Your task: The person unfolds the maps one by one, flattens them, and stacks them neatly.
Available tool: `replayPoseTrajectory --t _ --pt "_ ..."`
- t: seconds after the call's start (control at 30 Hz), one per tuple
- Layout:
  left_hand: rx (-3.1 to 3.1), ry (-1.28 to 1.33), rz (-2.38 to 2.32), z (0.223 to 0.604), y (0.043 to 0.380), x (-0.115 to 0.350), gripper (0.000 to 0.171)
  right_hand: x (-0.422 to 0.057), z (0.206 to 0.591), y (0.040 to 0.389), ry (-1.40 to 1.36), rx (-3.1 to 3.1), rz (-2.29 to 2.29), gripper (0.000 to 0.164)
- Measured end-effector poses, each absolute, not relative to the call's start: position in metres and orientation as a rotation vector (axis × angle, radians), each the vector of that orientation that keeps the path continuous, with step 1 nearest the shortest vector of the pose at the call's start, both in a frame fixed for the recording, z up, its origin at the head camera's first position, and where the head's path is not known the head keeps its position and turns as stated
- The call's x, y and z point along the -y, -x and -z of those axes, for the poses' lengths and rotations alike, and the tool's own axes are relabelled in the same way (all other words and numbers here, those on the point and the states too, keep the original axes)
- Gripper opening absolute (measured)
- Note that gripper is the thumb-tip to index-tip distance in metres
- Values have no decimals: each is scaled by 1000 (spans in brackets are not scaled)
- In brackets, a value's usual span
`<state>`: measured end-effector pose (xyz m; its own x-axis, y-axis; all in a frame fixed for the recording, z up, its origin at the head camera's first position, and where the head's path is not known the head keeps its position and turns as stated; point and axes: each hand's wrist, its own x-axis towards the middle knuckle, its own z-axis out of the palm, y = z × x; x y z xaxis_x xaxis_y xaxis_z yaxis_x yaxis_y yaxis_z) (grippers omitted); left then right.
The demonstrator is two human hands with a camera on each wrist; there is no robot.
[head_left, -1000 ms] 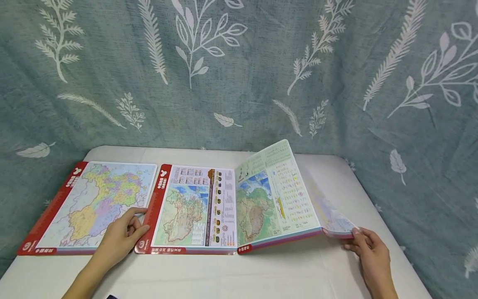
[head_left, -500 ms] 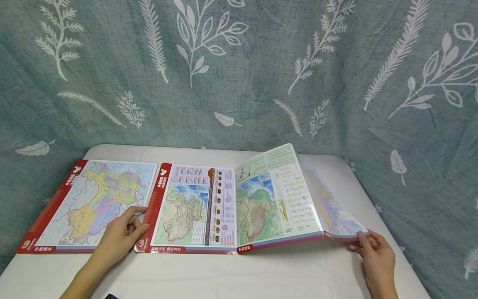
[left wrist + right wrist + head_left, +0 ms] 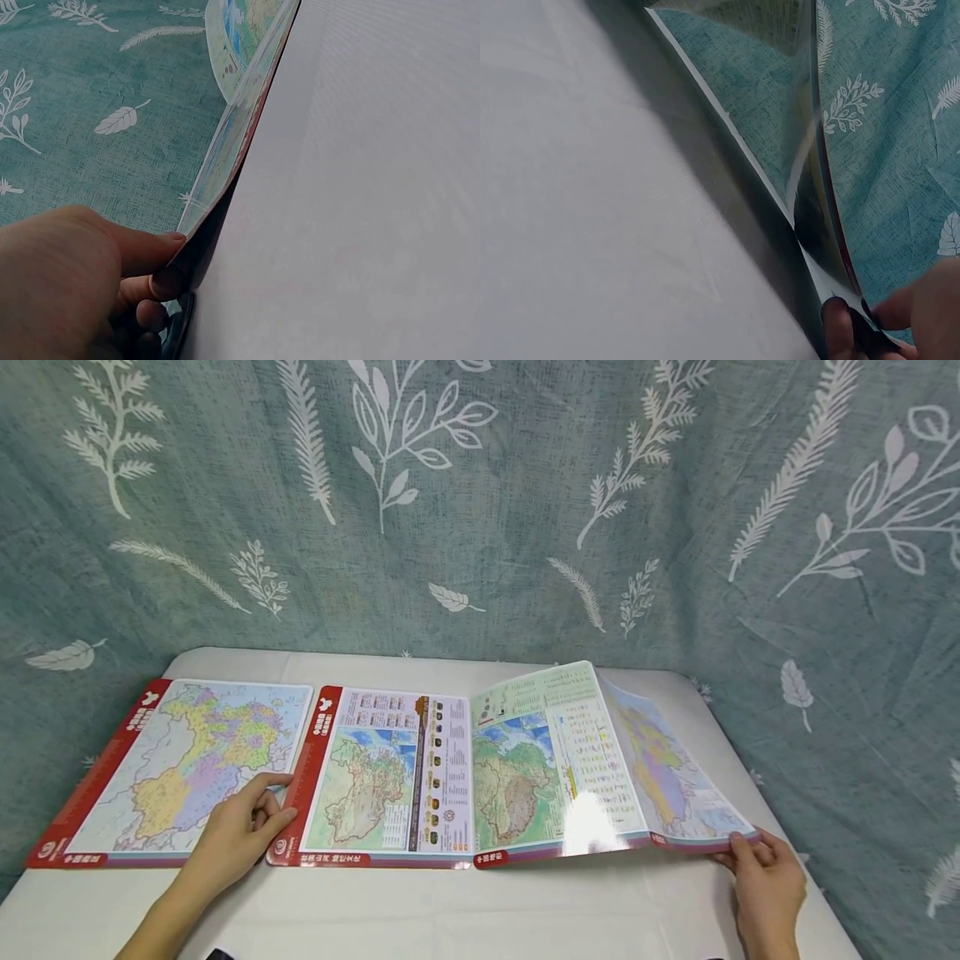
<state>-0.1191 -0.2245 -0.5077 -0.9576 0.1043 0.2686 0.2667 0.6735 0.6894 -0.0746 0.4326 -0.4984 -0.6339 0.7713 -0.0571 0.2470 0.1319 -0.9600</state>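
Observation:
A folding map (image 3: 367, 793) with red trim lies across the table in the head view. Its left panel is flat, while the two right panels rise to a ridge between them. My left hand (image 3: 243, 827) pinches the red left edge of this map, thumb on top and fingers beneath, as the left wrist view confirms. With thumb and fingers my right hand (image 3: 768, 877) pinches the lower right corner of the rightmost panel (image 3: 678, 768), slightly lifted. In the right wrist view the raised panel's edge (image 3: 832, 217) runs down to the fingers.
Another red-edged map (image 3: 202, 768) lies at the left, its right edge by my left hand. White cloth covers the table (image 3: 450, 914). A patterned green curtain (image 3: 480, 510) hangs behind and at the sides. A small dark object (image 3: 220, 954) shows at the bottom edge.
My right hand has moved right and a little nearer, drawing the rightmost panel outward. That panel has spread wider and the ridge has sunk. My left hand has stayed nearly still.

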Motion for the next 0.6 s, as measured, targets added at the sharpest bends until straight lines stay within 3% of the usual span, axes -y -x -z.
replayPoseTrajectory --t 0.27,0.6 --pt "2689 295 1148 505 119 224 41 -434 498 75 1145 2055 -1231 54" --pt "2674 316 1150 505 119 224 42 -435 495 72 1176 1942 -1242 57"
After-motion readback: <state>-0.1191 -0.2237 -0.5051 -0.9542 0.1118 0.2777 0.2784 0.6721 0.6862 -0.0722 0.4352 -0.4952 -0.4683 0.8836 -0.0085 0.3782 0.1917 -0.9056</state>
